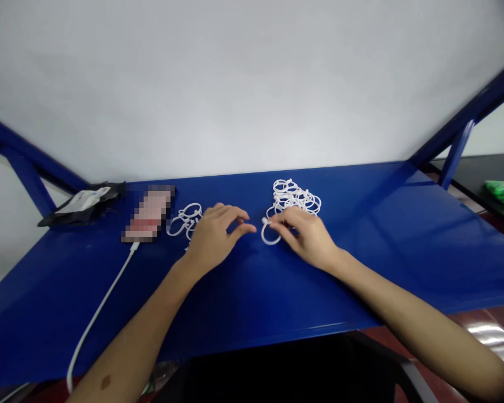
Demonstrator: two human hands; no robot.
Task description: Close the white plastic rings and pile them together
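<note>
My right hand (304, 235) pinches a white plastic ring (270, 243) between thumb and fingertips, just above the blue table. The ring has a small knob at its top and looks like a looped cable tie. Behind that hand lies a pile of similar white rings (296, 196), partly covered by the fingers. My left hand (218, 232) is to the left with thumb and index finger apart, nothing between them. Its fingertips point toward the held ring but do not touch it. A smaller group of white rings (190, 211) lies beside and partly behind my left hand.
A phone (149, 212), its screen blurred out, lies at the left with a white cable (96, 313) running to the front edge. Farther left is a black plastic packet (88, 204) with a pale label. Blue metal braces (456, 154) flank the blue table (403, 240) against a white wall.
</note>
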